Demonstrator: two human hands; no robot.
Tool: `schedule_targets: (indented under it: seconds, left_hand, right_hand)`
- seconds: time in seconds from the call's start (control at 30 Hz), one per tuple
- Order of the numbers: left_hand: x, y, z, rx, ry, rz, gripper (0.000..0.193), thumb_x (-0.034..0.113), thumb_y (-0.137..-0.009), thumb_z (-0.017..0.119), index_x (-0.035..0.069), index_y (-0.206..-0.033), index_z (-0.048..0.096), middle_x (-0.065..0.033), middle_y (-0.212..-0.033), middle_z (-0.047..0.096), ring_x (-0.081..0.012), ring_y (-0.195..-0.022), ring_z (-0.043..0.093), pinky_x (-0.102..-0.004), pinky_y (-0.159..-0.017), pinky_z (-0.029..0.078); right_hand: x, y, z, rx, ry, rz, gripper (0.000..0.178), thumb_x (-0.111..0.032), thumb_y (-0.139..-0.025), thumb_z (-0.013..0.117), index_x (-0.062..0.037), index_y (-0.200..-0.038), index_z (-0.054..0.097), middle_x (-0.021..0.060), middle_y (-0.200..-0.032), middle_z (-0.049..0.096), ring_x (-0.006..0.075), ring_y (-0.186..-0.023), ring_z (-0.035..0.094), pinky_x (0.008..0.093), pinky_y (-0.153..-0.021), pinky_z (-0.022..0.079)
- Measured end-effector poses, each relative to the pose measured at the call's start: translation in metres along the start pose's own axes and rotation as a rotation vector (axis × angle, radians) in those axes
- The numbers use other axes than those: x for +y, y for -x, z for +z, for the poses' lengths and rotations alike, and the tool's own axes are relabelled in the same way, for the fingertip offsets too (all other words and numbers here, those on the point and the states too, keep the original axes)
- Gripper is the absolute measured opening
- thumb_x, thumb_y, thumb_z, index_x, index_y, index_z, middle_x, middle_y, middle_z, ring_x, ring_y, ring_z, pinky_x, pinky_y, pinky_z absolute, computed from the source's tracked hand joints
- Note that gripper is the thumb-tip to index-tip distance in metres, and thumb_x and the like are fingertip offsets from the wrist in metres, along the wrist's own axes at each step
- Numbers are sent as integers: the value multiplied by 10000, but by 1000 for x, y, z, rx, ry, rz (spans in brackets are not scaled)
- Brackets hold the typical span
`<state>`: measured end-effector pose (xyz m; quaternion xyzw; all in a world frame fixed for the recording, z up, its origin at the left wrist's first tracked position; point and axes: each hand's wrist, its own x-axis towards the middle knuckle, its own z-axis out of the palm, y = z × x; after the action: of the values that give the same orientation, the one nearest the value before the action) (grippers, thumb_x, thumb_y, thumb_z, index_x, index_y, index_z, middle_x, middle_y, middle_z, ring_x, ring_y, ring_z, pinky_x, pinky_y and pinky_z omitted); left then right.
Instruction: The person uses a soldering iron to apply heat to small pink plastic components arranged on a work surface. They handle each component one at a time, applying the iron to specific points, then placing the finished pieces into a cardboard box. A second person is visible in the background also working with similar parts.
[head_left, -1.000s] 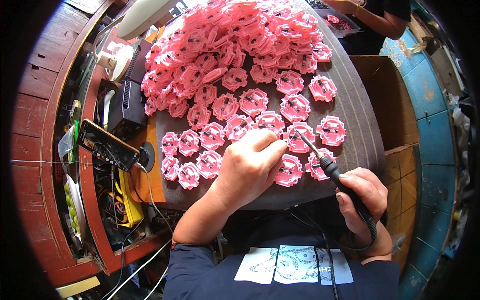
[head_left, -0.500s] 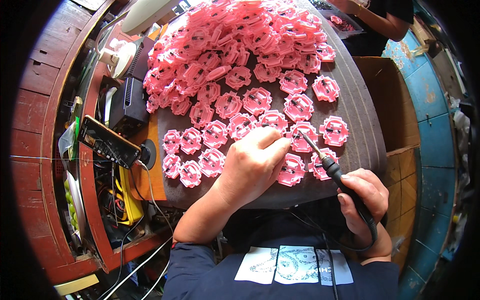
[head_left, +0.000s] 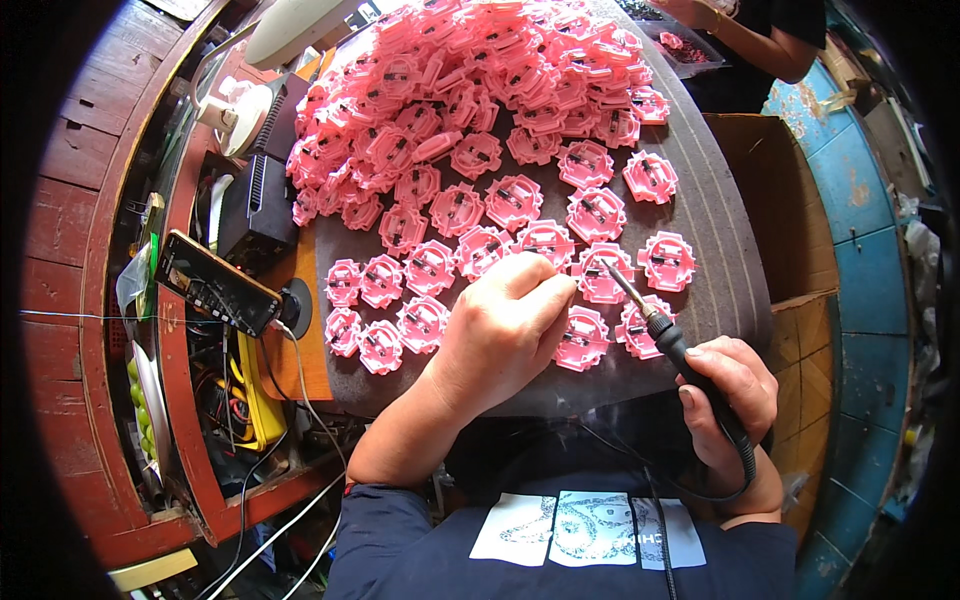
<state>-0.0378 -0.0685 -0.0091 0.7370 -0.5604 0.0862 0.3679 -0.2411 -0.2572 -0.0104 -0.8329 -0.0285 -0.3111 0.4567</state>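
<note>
On mat: iron tip (head_left: 612, 275) on pink part (head_left: 603, 272), just R of L fingers (head_left: 548, 292)

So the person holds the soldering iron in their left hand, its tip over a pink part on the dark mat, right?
Not quite: the head view shows the soldering iron in the right hand. Its tip is indeed over a pink part on the dark mat; the left hand rests beside it.

- head cam, worn, looks steeply down, close on the dark work mat (head_left: 700, 230)
- fisheye, edges bend
- person's forearms enter from near edge
- single view, nothing shared
</note>
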Motion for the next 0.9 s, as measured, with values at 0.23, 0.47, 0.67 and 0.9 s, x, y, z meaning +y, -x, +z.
schedule_targets:
  seconds: [0.23, 0.47, 0.67, 0.9]
  left_hand:
    - [6, -1, -4, -82, 21, 6, 216, -23, -832, 780, 27, -1033, 723, -109, -915, 671, -300, -820, 695, -392, -717, 573]
    - [9, -2, -4, -115, 4, 21, 219, -6, -822, 778, 26, -1033, 729, -111, -931, 675, -305, -844, 702, -400, -740, 583]
    - [9, -3, -3, -139, 4, 21, 225, -10, -817, 776, 20, -1035, 729, -115, -939, 680, -307, -852, 706, -400, -747, 586]
    - [9, -2, -3, -132, 18, 21, 236, -9, -829, 774, 14, -1058, 724, -123, -942, 677, -311, -847, 703, -398, -743, 586]
  right_hand:
    - [-4, 4, -6, 19, 10, -11, 320, -19, -838, 758, 38, -1148, 695, 180, -893, 683, 276, -721, 670, 352, -654, 546]
    - [-5, 7, -8, 20, 13, -26, 328, -7, -823, 752, 32, -1144, 694, 174, -876, 682, 261, -689, 656, 345, -624, 532]
    - [-3, 5, -7, 20, 16, -44, 340, 5, -812, 755, 33, -1145, 693, 174, -867, 685, 262, -680, 654, 348, -619, 530]
    - [-3, 3, -6, 9, 32, -54, 346, 12, -803, 755, 36, -1142, 693, 174, -862, 683, 272, -678, 656, 355, -620, 536]
